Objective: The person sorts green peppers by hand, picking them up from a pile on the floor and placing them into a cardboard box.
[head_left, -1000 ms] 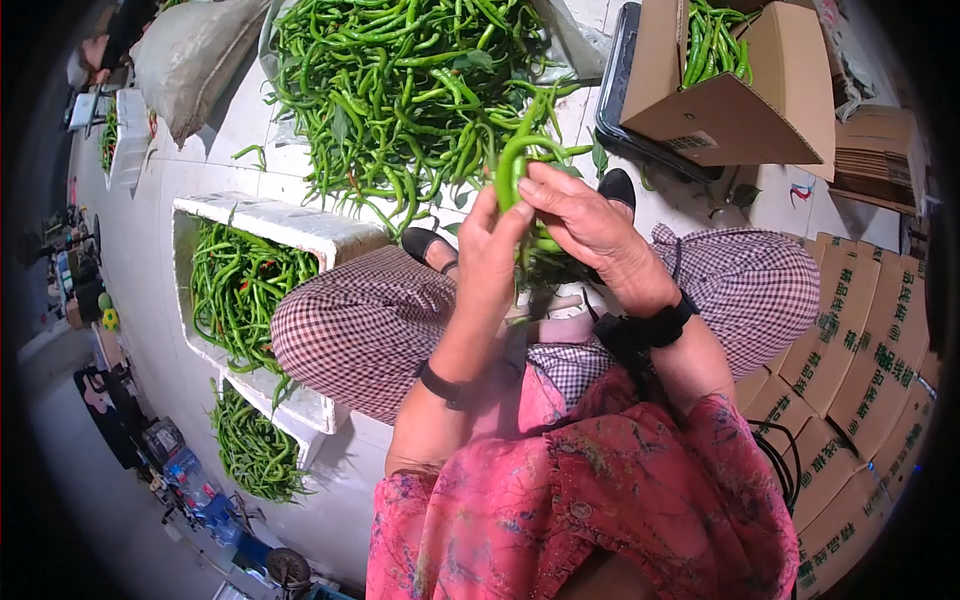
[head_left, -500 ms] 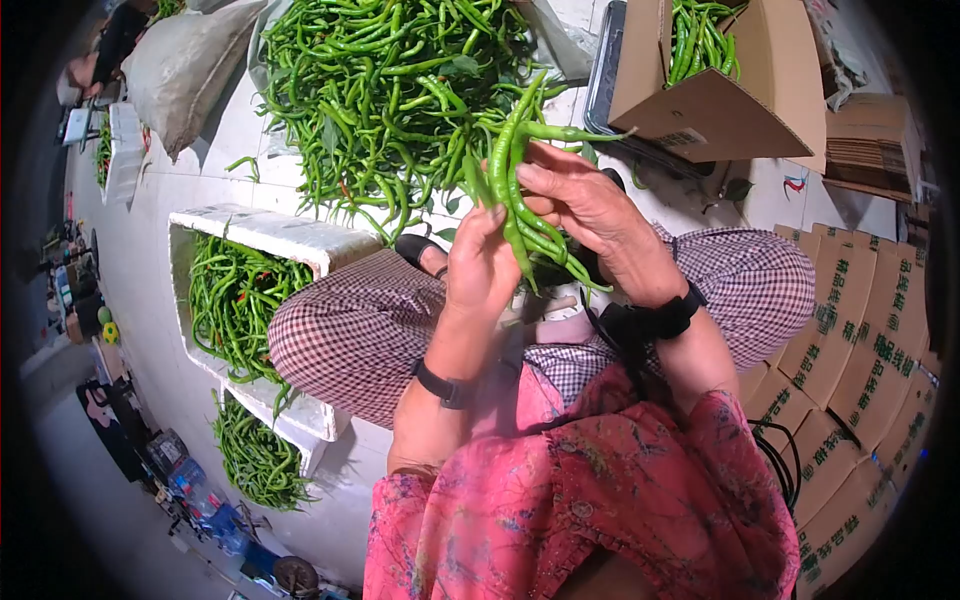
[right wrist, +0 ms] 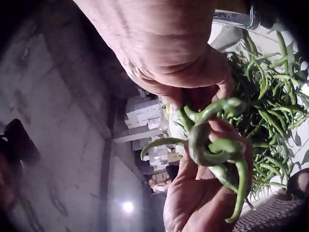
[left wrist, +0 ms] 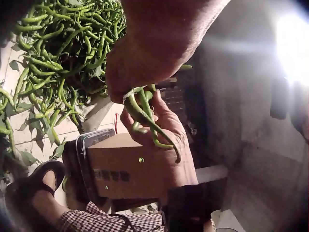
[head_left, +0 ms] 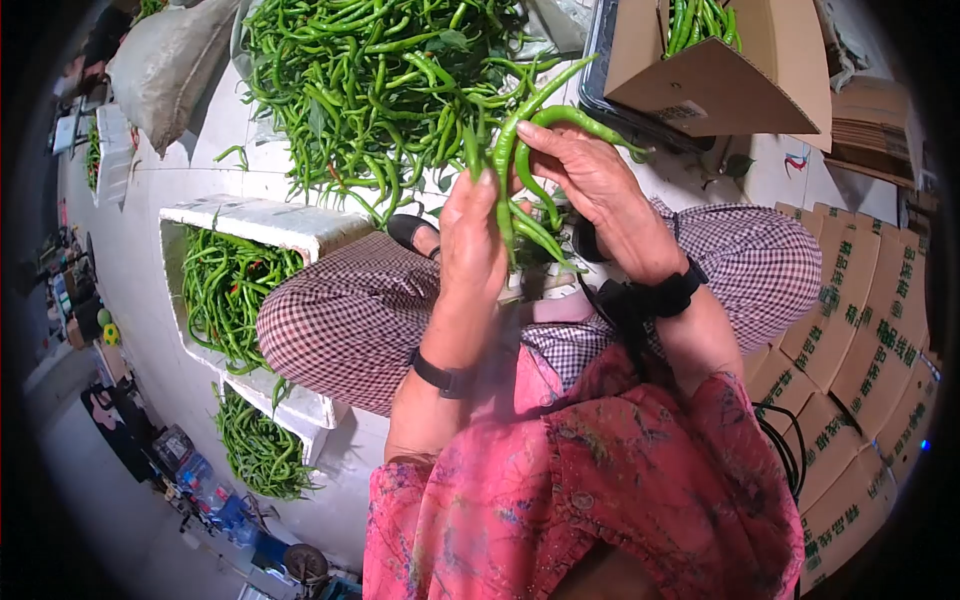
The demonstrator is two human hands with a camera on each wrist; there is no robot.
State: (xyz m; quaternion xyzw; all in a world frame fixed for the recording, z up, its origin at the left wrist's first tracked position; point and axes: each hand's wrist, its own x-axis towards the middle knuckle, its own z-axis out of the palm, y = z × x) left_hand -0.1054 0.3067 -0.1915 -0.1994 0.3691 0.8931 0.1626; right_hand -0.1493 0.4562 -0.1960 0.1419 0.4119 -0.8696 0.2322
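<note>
Several long green peppers (head_left: 504, 160) are held between the two hands above the lap in the head view. The left hand (head_left: 472, 235) grips some with its thumb over their stems. The right hand (head_left: 598, 200) pinches a curved pepper (head_left: 585, 122) between thumb and fingers. In the left wrist view, peppers (left wrist: 140, 112) dangle in front of the right hand (left wrist: 169, 140). The right wrist view shows the left hand (right wrist: 203, 193) under curled peppers (right wrist: 195, 145), the right hand (right wrist: 178, 58) above them.
A large pepper heap (head_left: 360, 90) lies on the floor ahead. Peppers fill a white foam box (head_left: 250, 212) at the left, with another pile (head_left: 262, 450) below it. At the right stand an open carton (head_left: 720, 95) and flattened cartons (head_left: 860, 300).
The peppers between the hands are spread wider. Both hands have shifted slightly up in the head view, and the right hand's curved pepper stands apart from the others.
</note>
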